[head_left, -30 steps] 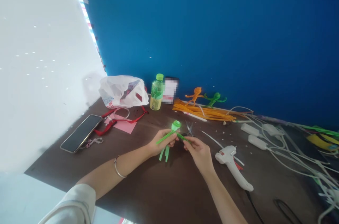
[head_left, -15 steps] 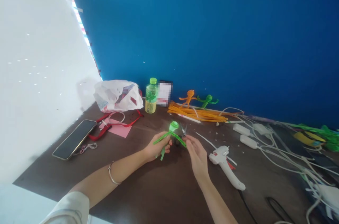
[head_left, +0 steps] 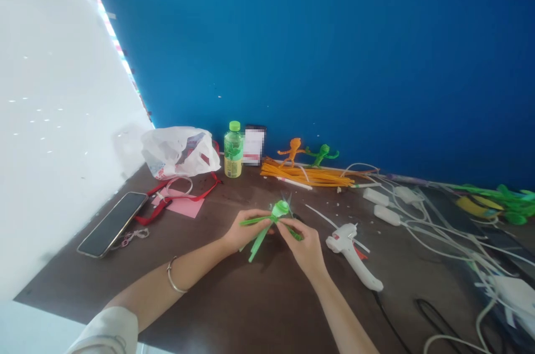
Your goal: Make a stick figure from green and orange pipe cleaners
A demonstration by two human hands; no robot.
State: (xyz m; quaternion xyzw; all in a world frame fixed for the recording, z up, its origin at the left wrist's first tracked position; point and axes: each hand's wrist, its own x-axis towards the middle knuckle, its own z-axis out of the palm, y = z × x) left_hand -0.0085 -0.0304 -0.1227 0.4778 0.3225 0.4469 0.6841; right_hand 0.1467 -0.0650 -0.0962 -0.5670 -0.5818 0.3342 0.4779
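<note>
green pipe-cleaner figure (head_left: 267, 226) sits between my hands over the dark worktop (head_left: 267, 309), its round green head (head_left: 281, 208) tipped up and its strands splaying out. my left hand (head_left: 246, 230) has it from the side, the fingers (head_left: 254, 216) closed around one strand. my right hand (head_left: 303, 248) comes in from the other side, the fingers (head_left: 288, 226) pinching in close under the head. just behind the head, the thin blades of a pair of scissors (head_left: 286, 200) poke out, partly hidden. a thin white strip (head_left: 320, 216) lies near my right hand, and beside it a white hot glue gun (head_left: 349, 251) rests on its side.

farther up, an orange pipe-cleaner figure (head_left: 293, 150) and a smaller green one (head_left: 321, 154) stand on a heap of orange strips (head_left: 309, 177). to the left are a green-capped bottle (head_left: 233, 150) and a white plastic bag (head_left: 179, 152), with pink paper (head_left: 179, 204), a red cord (head_left: 152, 214) and a phone (head_left: 112, 224) lying nearer me. white power adapters (head_left: 387, 214) and tangled cables (head_left: 443, 239) fill the right side, against a blue wall (head_left: 292, 53). a bangle (head_left: 172, 276) circles my left wrist.
</note>
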